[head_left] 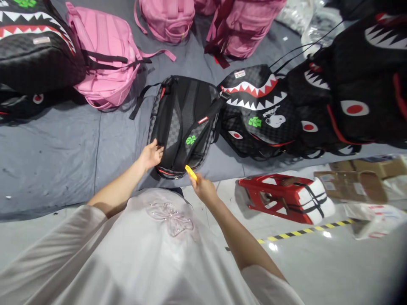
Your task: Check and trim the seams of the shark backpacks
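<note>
A black checkered backpack (182, 123) with a green logo lies back-side up on a grey cloth (63, 152), straps facing me. My left hand (151, 154) rests on its lower left corner, fingers curled over the edge. My right hand (203, 188) is closed around a small yellow tool (191, 172), its tip close to the backpack's bottom edge.
Pink backpacks (104, 59) lie at the back. Black shark-mouth backpacks (260, 110) are piled right and at far left (32, 51). A red stool (282, 197) lies tipped on the shiny floor beside cardboard (352, 184) and a yellow-black floor tape (305, 231).
</note>
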Demonstrator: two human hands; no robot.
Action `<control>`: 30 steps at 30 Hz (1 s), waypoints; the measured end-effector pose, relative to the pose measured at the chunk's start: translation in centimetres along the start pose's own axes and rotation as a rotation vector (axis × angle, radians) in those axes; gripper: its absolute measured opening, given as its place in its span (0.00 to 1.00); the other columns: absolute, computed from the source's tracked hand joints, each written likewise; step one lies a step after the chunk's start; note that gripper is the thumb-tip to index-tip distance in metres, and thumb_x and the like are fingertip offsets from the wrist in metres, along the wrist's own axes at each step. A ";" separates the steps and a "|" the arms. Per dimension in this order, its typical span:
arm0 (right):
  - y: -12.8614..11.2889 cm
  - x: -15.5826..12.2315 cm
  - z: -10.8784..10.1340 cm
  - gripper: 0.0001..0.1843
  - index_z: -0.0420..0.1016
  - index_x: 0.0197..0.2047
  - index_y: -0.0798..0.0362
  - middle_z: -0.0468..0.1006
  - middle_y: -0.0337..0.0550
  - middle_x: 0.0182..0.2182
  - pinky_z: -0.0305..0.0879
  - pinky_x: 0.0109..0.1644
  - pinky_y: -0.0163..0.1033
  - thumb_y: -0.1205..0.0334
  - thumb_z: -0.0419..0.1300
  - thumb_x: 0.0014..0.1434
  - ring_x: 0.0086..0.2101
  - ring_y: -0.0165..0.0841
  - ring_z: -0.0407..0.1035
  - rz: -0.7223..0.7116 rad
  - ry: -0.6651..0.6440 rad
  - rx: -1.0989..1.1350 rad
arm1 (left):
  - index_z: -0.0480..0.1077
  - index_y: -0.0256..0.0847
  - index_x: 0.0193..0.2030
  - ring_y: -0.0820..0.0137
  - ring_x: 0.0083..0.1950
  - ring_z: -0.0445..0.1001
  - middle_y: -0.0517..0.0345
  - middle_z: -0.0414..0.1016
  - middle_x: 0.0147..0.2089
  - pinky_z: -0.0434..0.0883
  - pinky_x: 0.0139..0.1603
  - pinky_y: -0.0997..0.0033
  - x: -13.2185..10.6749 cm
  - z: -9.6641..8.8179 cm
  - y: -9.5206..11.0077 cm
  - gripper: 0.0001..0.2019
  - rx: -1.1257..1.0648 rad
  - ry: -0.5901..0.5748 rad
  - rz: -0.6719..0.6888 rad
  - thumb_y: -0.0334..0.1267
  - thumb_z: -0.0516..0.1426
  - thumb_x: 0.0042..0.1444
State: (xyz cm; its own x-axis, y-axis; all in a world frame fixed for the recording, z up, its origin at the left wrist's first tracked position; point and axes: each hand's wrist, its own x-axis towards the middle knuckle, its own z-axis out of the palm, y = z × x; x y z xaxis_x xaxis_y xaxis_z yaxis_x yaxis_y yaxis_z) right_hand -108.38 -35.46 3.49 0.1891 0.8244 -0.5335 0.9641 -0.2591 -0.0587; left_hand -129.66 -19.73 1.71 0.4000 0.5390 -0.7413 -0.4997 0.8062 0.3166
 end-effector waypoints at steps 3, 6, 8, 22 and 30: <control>-0.7 0.7 0.1 0.21 0.69 0.53 0.54 0.81 0.48 0.35 0.57 0.36 0.34 0.45 0.52 0.69 0.37 0.37 0.76 0.012 0.000 0.022 | 0.71 0.39 0.52 0.63 0.40 0.80 0.49 0.78 0.41 0.75 0.52 0.59 1.1 0.5 -0.5 0.21 -0.002 -0.106 -0.037 0.52 0.49 0.67; -0.1 0.2 0.1 0.21 0.68 0.53 0.54 0.81 0.48 0.36 0.54 0.34 0.34 0.45 0.51 0.70 0.36 0.36 0.76 0.088 0.033 0.028 | 0.70 0.36 0.57 0.58 0.47 0.81 0.45 0.80 0.44 0.73 0.57 0.55 1.6 -0.1 -0.3 0.27 0.004 -0.176 -0.047 0.57 0.47 0.66; 0.6 -0.2 0.2 0.21 0.66 0.54 0.57 0.81 0.51 0.36 0.52 0.33 0.36 0.48 0.47 0.73 0.35 0.37 0.76 0.176 0.066 0.025 | 0.69 0.35 0.58 0.55 0.51 0.80 0.43 0.81 0.46 0.73 0.58 0.53 1.9 -1.0 0.1 0.32 0.033 -0.205 -0.048 0.61 0.44 0.66; 1.6 2.0 -0.7 0.22 0.68 0.53 0.57 0.80 0.50 0.35 0.48 0.32 0.36 0.48 0.46 0.73 0.31 0.34 0.72 0.284 0.101 0.128 | 0.72 0.36 0.58 0.57 0.49 0.81 0.44 0.82 0.45 0.76 0.56 0.56 3.6 -1.4 -0.5 0.36 0.083 -0.173 0.019 0.65 0.43 0.64; 2.6 -0.3 -0.8 0.20 0.70 0.51 0.57 0.80 0.50 0.34 0.47 0.31 0.36 0.53 0.45 0.73 0.31 0.35 0.72 0.260 0.092 0.176 | 0.71 0.38 0.58 0.54 0.53 0.79 0.44 0.82 0.46 0.75 0.57 0.52 3.9 -1.5 -0.9 0.38 0.096 -0.133 0.067 0.69 0.45 0.60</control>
State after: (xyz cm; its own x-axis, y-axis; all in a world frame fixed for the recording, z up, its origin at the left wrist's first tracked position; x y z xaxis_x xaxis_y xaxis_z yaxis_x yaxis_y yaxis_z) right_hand -105.80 -36.01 4.21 0.4486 0.7591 -0.4718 0.8356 -0.5435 -0.0800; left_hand -128.73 -18.72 -2.36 0.4690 0.6149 -0.6339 -0.4558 0.7834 0.4226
